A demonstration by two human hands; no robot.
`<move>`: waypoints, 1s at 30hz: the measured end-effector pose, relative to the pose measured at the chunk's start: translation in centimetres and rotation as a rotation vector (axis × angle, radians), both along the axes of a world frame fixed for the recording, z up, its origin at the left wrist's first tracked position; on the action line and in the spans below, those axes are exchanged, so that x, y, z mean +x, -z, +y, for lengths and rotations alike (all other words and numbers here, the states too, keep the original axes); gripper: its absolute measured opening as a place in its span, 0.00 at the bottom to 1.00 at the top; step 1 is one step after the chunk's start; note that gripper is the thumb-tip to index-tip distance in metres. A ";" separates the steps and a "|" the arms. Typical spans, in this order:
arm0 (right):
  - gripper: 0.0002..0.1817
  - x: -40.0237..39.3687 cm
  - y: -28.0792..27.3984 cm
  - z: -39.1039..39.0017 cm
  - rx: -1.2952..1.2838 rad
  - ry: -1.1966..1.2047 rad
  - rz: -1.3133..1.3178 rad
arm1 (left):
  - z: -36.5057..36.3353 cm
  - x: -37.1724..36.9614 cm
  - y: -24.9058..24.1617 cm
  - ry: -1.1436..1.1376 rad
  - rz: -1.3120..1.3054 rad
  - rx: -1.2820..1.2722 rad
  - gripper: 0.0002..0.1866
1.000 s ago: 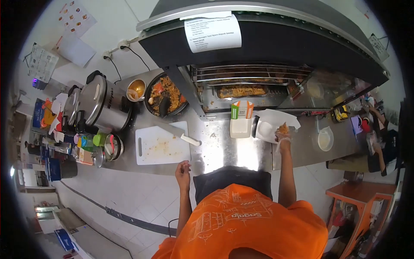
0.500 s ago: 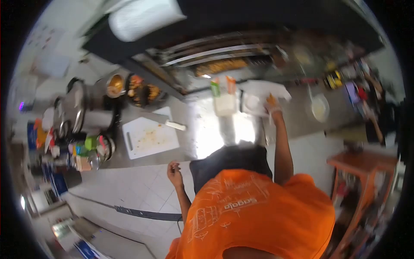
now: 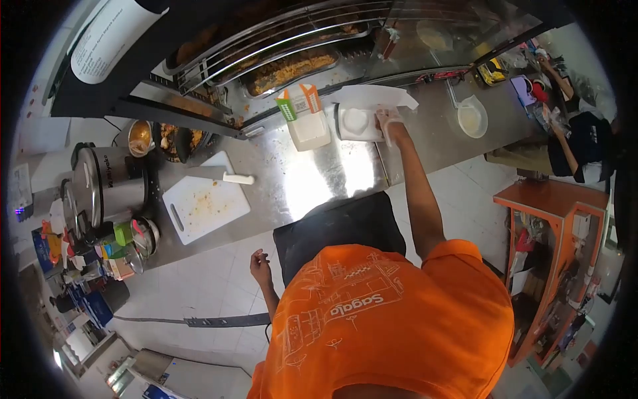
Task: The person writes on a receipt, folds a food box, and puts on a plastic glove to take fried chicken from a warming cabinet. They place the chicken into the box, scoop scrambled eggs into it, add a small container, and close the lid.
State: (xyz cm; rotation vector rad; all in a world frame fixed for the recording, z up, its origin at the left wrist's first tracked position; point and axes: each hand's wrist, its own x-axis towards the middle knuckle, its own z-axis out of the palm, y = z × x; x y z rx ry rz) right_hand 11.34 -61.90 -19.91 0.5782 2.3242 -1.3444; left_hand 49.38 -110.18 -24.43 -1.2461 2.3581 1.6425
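My right hand (image 3: 390,124), in a clear plastic glove, reaches over the counter at the right side of a white kitchen scale (image 3: 357,121) with a round top. Its fingers are closed; what is in them is hidden. A white sheet of paper (image 3: 392,96) lies just behind the scale. To the left stands an open paper food box (image 3: 310,131) with green and orange flaps. My left hand (image 3: 260,266) hangs low in front of the counter, bare, its fingers loosely curled and apart, holding nothing.
A cutting board (image 3: 206,206) with crumbs and a white-handled knife (image 3: 238,179) lie left. Behind them are a pan of food (image 3: 189,143) and a large cooker (image 3: 123,179). A display case with a food tray (image 3: 292,73) runs along the back. A plastic bowl (image 3: 472,118) and another person (image 3: 578,139) are right.
The camera view has turned and shifted. My right hand has moved closer to the scale; an orange-brown piece seen at its fingers before is now hidden. My left hand still hangs low.
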 end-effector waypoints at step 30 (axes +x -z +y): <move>0.32 -7.8 -6.1 -61.9 0.441 -0.627 0.249 | -11.8 10.5 4.9 -0.230 -0.181 0.195 0.13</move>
